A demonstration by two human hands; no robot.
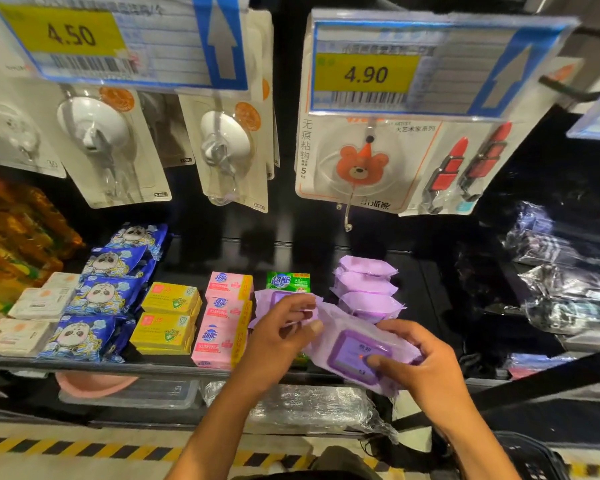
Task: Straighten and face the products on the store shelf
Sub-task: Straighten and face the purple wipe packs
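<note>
**Speaker one:** What lies left of the hands?

**Speaker two:** Well left of the left hand (284, 327), the shelf (84, 367) carries white boxes (39, 303). Next come blue panda-print packs (97, 296) and yellow soap boxes (168, 317). Just beside that hand, pink soap packs (222, 323) run in a row from front to back.

**Speaker one:** And the hands themselves?

**Speaker two:** The left hand's fingers are curled, pinching the left end of a purple wipes pack (357, 348). The right hand (426, 368) grips the other end, thumb pressed on the hard lid and fingers curled underneath. The pack is tilted, lid up, over the shelf's front edge.

**Speaker one:** What is near it?

**Speaker two:** A second purple pack (274, 297) lies behind the left hand, partly hidden by it, with a green soap pack (288, 281) just beyond. Behind the right hand is a row of purple packs (368, 285). Carded hooks (222, 143) and price tags (364, 74) reading 4.50 and 4.90 hang above both hands. Right of the right hand lie dark, clear-wrapped bundles (561, 289); I cannot tell their contents.
</note>
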